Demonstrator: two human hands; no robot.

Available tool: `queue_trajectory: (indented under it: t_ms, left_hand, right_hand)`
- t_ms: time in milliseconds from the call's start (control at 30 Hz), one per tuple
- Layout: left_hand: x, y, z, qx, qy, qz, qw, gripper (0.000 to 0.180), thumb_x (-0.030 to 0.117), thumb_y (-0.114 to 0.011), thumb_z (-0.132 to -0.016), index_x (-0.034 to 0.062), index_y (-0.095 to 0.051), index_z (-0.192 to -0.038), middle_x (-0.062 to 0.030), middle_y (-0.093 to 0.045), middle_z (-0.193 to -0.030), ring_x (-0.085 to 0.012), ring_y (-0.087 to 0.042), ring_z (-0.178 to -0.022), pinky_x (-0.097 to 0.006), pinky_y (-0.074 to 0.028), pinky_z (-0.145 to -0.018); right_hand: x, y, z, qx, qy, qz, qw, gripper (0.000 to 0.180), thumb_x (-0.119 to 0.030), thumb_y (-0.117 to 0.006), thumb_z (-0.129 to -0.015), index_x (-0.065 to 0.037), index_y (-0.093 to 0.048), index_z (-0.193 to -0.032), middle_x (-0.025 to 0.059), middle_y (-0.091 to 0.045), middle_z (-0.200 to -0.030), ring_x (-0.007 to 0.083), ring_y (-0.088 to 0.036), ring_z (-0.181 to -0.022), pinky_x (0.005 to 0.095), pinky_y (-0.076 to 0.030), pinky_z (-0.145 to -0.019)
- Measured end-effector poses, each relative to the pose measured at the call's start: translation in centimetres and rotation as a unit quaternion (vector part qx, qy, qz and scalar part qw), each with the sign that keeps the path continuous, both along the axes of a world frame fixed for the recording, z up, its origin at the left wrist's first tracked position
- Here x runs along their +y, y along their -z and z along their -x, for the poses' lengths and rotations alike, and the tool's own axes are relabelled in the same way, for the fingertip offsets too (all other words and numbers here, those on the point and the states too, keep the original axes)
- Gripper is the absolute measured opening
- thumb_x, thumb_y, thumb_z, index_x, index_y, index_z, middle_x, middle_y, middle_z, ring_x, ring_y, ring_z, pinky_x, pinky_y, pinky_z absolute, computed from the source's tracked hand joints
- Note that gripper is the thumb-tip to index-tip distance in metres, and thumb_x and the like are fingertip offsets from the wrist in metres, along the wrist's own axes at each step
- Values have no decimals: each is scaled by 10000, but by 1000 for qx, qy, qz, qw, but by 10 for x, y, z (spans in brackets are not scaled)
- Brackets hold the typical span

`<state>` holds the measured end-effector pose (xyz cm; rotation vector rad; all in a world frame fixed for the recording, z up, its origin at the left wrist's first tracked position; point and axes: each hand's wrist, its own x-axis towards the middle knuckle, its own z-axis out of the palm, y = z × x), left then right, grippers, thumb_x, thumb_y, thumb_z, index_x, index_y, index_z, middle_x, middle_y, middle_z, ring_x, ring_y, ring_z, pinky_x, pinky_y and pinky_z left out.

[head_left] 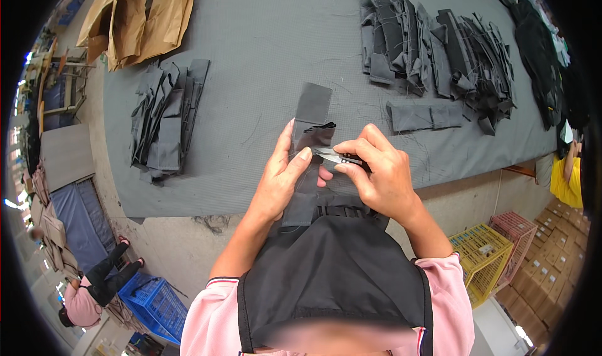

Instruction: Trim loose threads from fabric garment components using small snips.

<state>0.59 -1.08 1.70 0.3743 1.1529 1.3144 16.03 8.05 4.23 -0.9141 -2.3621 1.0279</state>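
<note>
My left hand (282,174) grips a long dark grey fabric strip (311,105) that runs from my chest up over the table edge. My right hand (379,168) pinches a small pair of thread snips (335,156), whose metal tip touches the strip near a folded black flap just beside my left thumb. The lower end of the strip hangs down onto the black apron on my chest.
The grey felt-covered table (263,48) carries a stack of dark fabric pieces (164,121) at left, a large pile (439,48) and a loose strip (423,114) at right, and brown paper patterns (138,17) at the back. Yellow (483,255), pink and blue crates (150,299) stand on the floor; a person sits at lower left.
</note>
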Motion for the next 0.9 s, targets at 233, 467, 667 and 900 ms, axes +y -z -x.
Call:
queue_trajectory:
  t_ms: [233, 467, 667, 900]
  left_hand:
    - [-1, 4, 4, -19, 35, 21, 999, 676, 174, -468, -945, 2, -49, -1447, -167, -559, -1100, -188, -611, -765, -310, -524, -663]
    - [1, -7, 4, 10, 72, 17, 997, 647, 154, -477, -947, 17, -92, -1447, -142, -583, -1019, -166, -607, -655, -287, -518, -630]
    - [-2, -14, 9, 158, 145, 48, 976, 646, 104, -486, -926, 21, -109, -1444, -97, -618, -876, -151, -617, -619, -278, -511, -605]
    - [1, -18, 8, 236, 178, 55, 954, 681, 54, -474, -864, 39, -118, -1444, -108, -638, -788, -166, -629, -601, -305, -507, -606]
  right_hand:
    - [-4, 3, 1, 3, -3, -97, 995, 188, -23, -693, -692, -37, -645, -873, 55, -504, -704, 175, -521, -534, 287, -407, -482]
    - [-2, 10, 6, 63, 22, 24, 997, 111, -63, -668, -731, -51, -630, -835, 46, -515, -735, 197, -565, -546, 311, -430, -489]
    - [3, 10, 4, 57, -27, 76, 995, 146, -79, -677, -726, -56, -640, -866, 45, -518, -765, 192, -575, -618, 317, -440, -522]
    - [7, 0, 1, 10, -87, 2, 996, 226, -94, -710, -688, -67, -606, -886, 52, -503, -799, 231, -560, -680, 348, -449, -561]
